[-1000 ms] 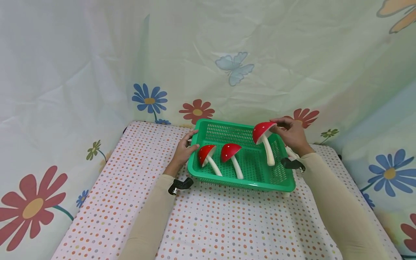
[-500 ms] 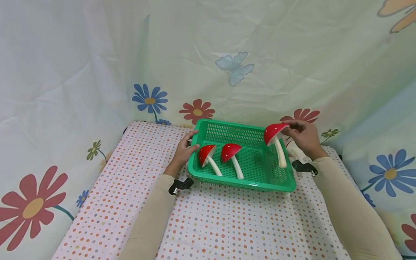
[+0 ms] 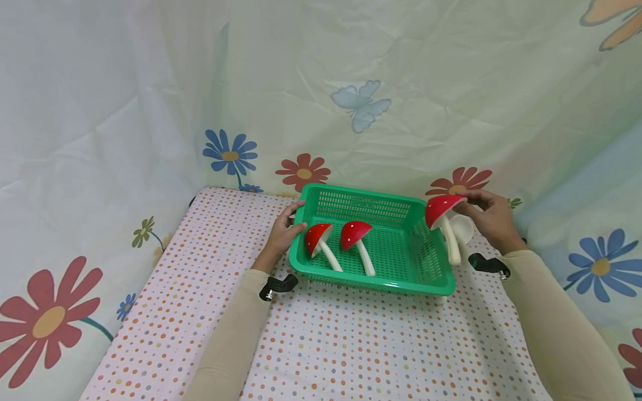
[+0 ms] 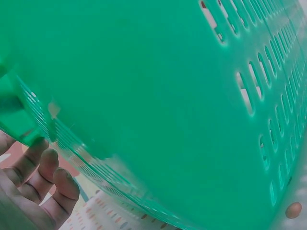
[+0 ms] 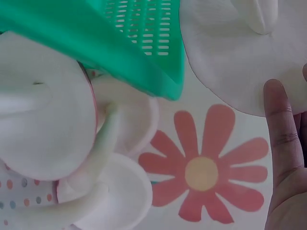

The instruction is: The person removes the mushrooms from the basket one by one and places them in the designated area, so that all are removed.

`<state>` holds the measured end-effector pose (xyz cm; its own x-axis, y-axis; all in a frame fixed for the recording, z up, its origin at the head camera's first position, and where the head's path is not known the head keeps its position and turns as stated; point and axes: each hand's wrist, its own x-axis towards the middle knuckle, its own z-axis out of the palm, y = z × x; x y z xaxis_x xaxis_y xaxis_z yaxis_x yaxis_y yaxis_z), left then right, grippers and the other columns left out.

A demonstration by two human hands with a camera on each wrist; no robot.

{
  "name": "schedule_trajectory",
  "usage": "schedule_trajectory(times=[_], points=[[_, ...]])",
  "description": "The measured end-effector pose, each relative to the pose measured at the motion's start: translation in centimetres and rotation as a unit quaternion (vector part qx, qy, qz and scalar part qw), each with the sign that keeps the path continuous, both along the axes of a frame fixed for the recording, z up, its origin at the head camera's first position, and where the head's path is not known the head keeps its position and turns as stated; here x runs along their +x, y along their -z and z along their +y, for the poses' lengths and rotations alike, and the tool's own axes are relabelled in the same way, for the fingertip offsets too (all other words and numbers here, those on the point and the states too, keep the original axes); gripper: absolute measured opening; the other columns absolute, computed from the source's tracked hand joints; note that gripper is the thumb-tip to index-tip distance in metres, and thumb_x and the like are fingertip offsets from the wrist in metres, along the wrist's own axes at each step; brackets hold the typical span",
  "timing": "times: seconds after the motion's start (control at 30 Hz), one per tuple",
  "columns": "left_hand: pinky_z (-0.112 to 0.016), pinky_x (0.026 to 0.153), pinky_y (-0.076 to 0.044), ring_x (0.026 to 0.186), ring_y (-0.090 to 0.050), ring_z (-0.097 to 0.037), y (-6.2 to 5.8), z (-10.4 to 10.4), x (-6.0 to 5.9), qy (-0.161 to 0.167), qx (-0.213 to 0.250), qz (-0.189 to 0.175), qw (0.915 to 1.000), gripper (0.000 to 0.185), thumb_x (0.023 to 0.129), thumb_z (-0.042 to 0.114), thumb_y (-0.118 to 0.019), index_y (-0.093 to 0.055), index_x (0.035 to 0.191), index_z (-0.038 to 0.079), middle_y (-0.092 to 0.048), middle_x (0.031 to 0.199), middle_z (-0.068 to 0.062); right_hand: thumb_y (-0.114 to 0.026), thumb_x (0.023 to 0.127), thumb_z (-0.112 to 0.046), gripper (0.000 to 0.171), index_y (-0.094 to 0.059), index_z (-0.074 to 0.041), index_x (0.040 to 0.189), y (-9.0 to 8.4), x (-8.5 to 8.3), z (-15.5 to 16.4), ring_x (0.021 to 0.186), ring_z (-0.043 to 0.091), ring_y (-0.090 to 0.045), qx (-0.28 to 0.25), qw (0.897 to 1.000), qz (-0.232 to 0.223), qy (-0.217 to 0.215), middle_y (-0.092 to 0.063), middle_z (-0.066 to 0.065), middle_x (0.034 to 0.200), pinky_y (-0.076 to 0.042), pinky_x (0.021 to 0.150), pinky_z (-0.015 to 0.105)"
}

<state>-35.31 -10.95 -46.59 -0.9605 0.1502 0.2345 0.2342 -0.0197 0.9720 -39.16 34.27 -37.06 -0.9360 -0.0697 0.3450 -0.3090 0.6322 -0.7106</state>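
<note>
Bright, even, soft light; sharp head view, blurred close-up wrist views.

The head view is evenly lit with no glare; only faint shadows lie under the basket (image 3: 371, 239) on the worktop (image 3: 321, 345), and the wide lens bends the cloth backdrop (image 3: 150, 83) towards the picture edges. In the left wrist view the basket wall fills the picture, soft and smeared, with the fingers (image 4: 48, 167) fairly clear. In the right wrist view the white mushrooms (image 5: 43, 124) are pale and out of focus.
</note>
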Motion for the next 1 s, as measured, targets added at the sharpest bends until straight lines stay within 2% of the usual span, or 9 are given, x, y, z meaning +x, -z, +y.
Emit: schedule_trajectory(times=[0.23, 0.43, 0.7, 1.0], points=[[-0.032, 0.083, -0.051, 0.103, -0.053, -0.021, 0.0, 0.0, 0.1, 0.003, 0.0, -0.001, 1.0, 0.057, 0.097, 0.0, -0.052, -0.035, 0.151, 0.001, -0.039, 0.145, -0.029, -0.065, 0.095, -0.031, 0.041, -0.064, -0.001, 0.122, -0.4, 0.7, 0.8, 0.092, -0.008, -0.053, 0.017, 0.999, -0.009, 0.037, -0.055, -0.031, 0.096, -0.042, 0.074, 0.001], [-0.031, 0.082, -0.051, 0.101, -0.053, -0.017, 0.0, 0.1, 0.1, 0.004, -0.001, 0.001, 1.0, 0.057, 0.097, 0.0, -0.053, -0.034, 0.151, 0.0, -0.039, 0.144, -0.029, -0.066, 0.094, -0.031, 0.039, -0.065, -0.004, 0.122, -0.4, 1.0, 1.9, 0.091, -0.009, -0.055, 0.009, 0.999, -0.014, 0.041, -0.057, -0.032, 0.093, -0.044, 0.071, 0.002], [-0.033, 0.083, -0.051, 0.1, -0.053, -0.018, 0.0, 0.1, 0.1, 0.004, 0.0, -0.002, 1.0, 0.057, 0.097, 0.0, -0.052, -0.035, 0.152, 0.001, -0.039, 0.145, -0.029, -0.063, 0.095, -0.036, 0.048, -0.06, 0.001, 0.127, -0.1, 1.5, 3.0, 0.092, -0.011, -0.05, 0.027, 0.997, -0.019, 0.063, -0.053, -0.033, 0.096, -0.044, 0.07, 0.002], [-0.028, 0.082, -0.049, 0.103, -0.051, -0.021, 0.1, 0.0, 0.1, 0.003, 0.0, -0.004, 1.0, 0.057, 0.098, 0.001, -0.053, -0.034, 0.152, 0.002, -0.038, 0.145, -0.029, -0.062, 0.096, -0.036, 0.047, -0.058, -0.002, 0.129, 0.9, 1.9, 4.5, 0.085, -0.01, -0.055, 0.015, 0.996, -0.051, 0.069, -0.054, -0.028, 0.098, -0.047, 0.068, 0.005]])
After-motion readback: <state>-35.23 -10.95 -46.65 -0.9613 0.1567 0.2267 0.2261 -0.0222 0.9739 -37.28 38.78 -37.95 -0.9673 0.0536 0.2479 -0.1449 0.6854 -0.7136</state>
